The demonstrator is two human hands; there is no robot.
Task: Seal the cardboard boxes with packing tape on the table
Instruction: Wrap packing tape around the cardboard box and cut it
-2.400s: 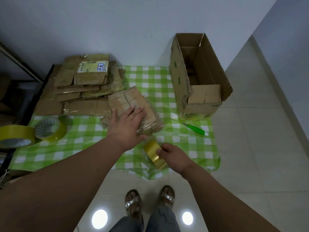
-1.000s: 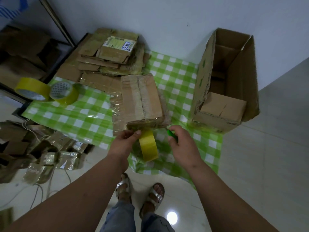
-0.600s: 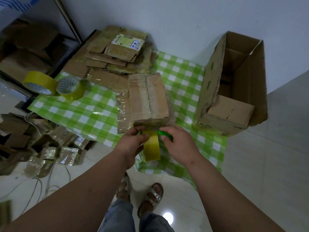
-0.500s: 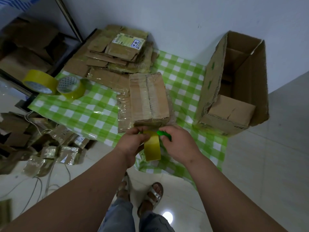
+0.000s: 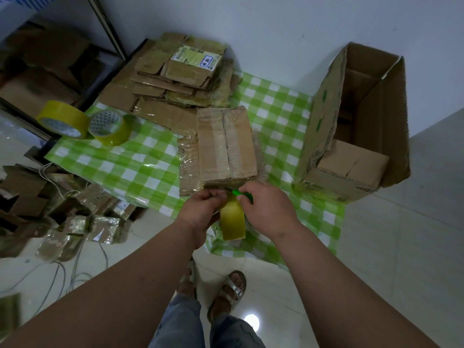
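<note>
A small taped cardboard box [image 5: 226,144] lies on the green checked tablecloth [image 5: 125,169], its near end at the table's front edge. A yellow roll of packing tape [image 5: 233,220] hangs just below that end, between my two hands. My left hand [image 5: 204,207] grips the roll and the tape at the box's near edge. My right hand [image 5: 266,207] holds a small green-handled cutter [image 5: 241,193] against the tape beside the left hand's fingers.
Flattened cardboard boxes [image 5: 180,74] are stacked at the back of the table. Two more tape rolls [image 5: 110,128] sit at the left edge. A large open carton [image 5: 356,121] stands on the right. Taped boxes and cables [image 5: 72,222] litter the floor at left.
My right hand let go of the roll, picked up the green cutter and brought it to the tape. My left hand moved from the box top to its near end and holds the roll.
</note>
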